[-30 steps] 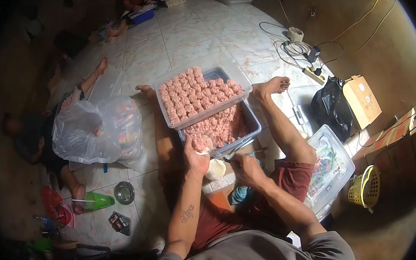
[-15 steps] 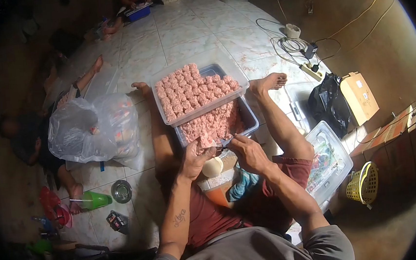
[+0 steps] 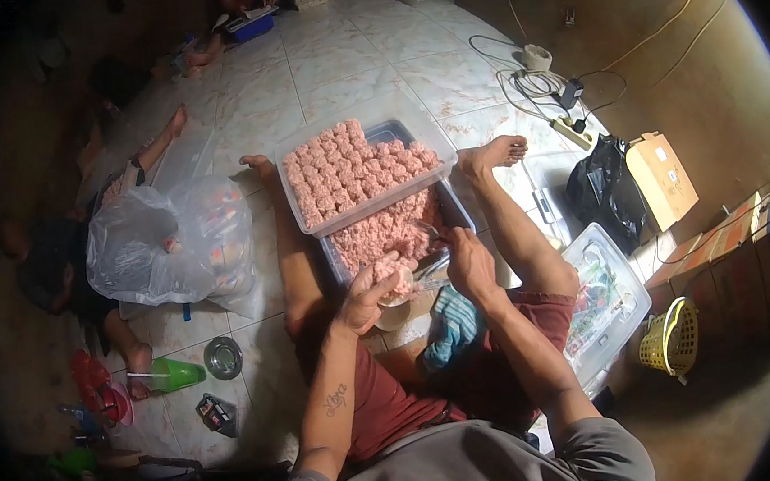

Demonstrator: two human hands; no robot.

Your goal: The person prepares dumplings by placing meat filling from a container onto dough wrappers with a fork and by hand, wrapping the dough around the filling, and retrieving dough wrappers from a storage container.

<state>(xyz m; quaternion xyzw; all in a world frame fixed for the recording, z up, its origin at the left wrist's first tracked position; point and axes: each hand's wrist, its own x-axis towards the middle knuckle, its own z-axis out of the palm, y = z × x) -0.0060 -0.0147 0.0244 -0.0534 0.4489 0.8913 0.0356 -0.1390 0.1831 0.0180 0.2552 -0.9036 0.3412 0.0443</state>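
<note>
My left hand [image 3: 365, 304] is closed around a lump of pink minced filling [image 3: 392, 281], with something pale and thin around it, near the front of a blue-grey tub. My right hand [image 3: 471, 270] grips a slim metal utensil [image 3: 429, 230]; whether its head is a spoon or a fork is unclear. That head is over the loose pink mince [image 3: 372, 241] in the tub [image 3: 461, 212]. Across the tub's far part rests a clear plastic container [image 3: 447, 156] with rows of pink lumps [image 3: 343, 171]. Below my left hand a round white thing [image 3: 395, 316] is partly hidden.
A striped blue cloth [image 3: 453, 325] lies between my legs. Left are a bulging plastic bag [image 3: 168, 244], a green cup [image 3: 178, 372] and another person's legs [image 3: 160, 145]. To the right stand a lidded clear box [image 3: 607, 300], a black bag [image 3: 607, 187] and a yellow basket [image 3: 669, 340].
My right hand has moved up and away from my left, carrying the utensil's head over the mince. My left hand has turned and lowered slightly, still holding its pink lump.
</note>
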